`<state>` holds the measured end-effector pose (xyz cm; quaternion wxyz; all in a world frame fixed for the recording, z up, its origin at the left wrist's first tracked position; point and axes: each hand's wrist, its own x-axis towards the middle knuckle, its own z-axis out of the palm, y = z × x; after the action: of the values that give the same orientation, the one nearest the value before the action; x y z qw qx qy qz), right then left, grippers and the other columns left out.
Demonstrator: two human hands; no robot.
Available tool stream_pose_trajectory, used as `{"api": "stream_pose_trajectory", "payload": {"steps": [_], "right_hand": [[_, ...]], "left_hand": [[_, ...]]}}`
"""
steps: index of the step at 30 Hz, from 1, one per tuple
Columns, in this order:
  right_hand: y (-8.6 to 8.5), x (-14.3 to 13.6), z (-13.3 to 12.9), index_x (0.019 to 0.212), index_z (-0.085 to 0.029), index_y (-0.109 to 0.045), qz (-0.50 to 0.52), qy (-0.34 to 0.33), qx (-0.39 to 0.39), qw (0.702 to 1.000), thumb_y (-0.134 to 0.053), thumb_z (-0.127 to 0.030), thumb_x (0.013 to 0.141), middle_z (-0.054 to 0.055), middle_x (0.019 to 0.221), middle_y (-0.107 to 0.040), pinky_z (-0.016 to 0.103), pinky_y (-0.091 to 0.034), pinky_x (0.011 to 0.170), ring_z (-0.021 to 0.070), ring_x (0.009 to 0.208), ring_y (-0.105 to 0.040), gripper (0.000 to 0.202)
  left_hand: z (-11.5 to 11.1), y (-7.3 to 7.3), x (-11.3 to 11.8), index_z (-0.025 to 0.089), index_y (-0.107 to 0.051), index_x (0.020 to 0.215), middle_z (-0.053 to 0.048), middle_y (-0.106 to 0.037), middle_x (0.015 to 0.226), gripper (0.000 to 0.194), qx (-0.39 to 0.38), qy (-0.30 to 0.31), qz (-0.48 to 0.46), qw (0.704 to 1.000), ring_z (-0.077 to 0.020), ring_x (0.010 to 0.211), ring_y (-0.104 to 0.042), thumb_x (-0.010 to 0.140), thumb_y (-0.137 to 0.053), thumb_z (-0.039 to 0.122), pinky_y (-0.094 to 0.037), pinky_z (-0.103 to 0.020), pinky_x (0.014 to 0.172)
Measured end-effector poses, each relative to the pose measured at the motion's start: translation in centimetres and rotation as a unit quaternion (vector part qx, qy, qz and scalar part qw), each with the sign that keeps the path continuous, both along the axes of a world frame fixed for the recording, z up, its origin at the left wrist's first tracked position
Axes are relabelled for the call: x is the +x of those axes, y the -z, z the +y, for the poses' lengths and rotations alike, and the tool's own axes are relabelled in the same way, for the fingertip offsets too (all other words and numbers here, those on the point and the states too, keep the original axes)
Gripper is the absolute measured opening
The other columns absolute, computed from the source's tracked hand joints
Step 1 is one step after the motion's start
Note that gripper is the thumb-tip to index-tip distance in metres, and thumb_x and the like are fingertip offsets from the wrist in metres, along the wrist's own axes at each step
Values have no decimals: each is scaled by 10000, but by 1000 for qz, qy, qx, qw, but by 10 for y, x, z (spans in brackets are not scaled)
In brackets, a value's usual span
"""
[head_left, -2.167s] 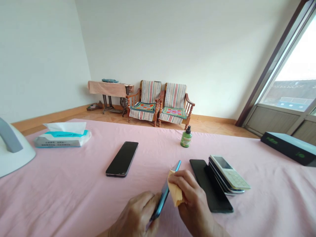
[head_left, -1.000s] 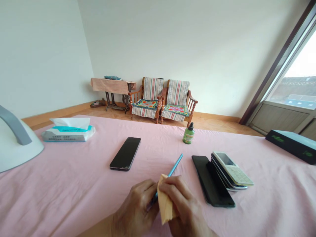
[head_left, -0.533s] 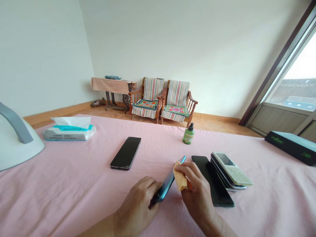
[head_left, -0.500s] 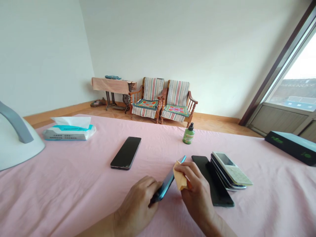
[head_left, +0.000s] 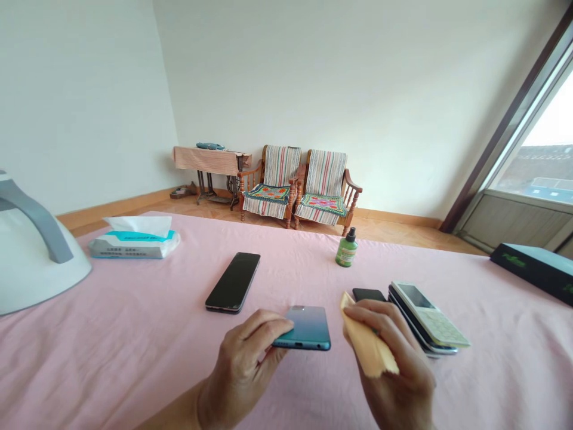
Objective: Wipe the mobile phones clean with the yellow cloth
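My left hand (head_left: 248, 364) pinches a blue smartphone (head_left: 308, 325) by its left side, holding it tilted with the bottom edge and its port facing me. A folded yellow cloth (head_left: 367, 340) is gripped in my right hand (head_left: 398, 358), a short gap to the right of the blue phone. Behind that hand, a black phone (head_left: 369, 294) lies mostly hidden. Beside it is a stack of several phones, with a white keypad phone (head_left: 434, 313) on top. Another black smartphone (head_left: 233, 282) rests flat on the pink cloth to the left.
On the pink tablecloth (head_left: 147, 346) stand a green spray bottle (head_left: 347, 248), a tissue pack (head_left: 134, 239) and a white appliance with a grey handle (head_left: 40, 251). A black box (head_left: 532, 272) sits at the right edge. Two wooden chairs (head_left: 322, 185) are against the wall.
The blue phone has turned from edge-on to show its bottom edge and back. My right hand with the cloth has moved right, away from the phone, and now covers most of the black phone.
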<state>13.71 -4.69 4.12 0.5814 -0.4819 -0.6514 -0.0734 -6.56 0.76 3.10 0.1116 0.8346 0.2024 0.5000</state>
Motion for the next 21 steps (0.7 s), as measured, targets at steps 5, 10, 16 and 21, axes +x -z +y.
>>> {"api": "stream_pose_trajectory", "payload": {"steps": [5, 10, 16, 21], "right_hand": [[-15, -11, -23, 1018, -194, -664, -171, -15, 67, 983, -472, -227, 902, 99, 879, -644, 272, -525, 634, 213, 808, -641, 227], [-14, -19, -18, 1016, -147, -681, -315, -4, 102, 944, -462, -141, 904, 96, 862, -691, 273, -547, 702, 193, 803, -654, 246], [-10, -29, -16, 967, -134, -693, -388, 18, 135, 912, -448, -84, 894, 84, 890, -713, 271, -549, 764, 179, 843, -654, 260], [-19, -19, -19, 991, -117, -674, -386, 7, 131, 913, -412, -92, 903, 96, 871, -709, 287, -539, 767, 190, 855, -650, 278]], "left_hand": [[-2, 0, -1, 128, -575, 1118, -84, -586, 948, 281, -20, 17, 6, 1000, -157, 879, -593, 869, -514, 11, -500, -224, 758], [-5, 1, 2, 153, -572, 1135, -72, -590, 958, 289, -44, 35, 21, 998, -150, 881, -598, 885, -501, 27, -504, -217, 769], [-6, -3, 2, 185, -573, 1129, -51, -597, 953, 278, -74, 63, 48, 994, -143, 882, -602, 909, -466, 54, -501, -218, 789], [-3, -3, 2, 152, -584, 1091, -65, -596, 918, 231, -22, 35, 29, 999, -142, 825, -612, 893, -505, 62, -513, -207, 730]]}}
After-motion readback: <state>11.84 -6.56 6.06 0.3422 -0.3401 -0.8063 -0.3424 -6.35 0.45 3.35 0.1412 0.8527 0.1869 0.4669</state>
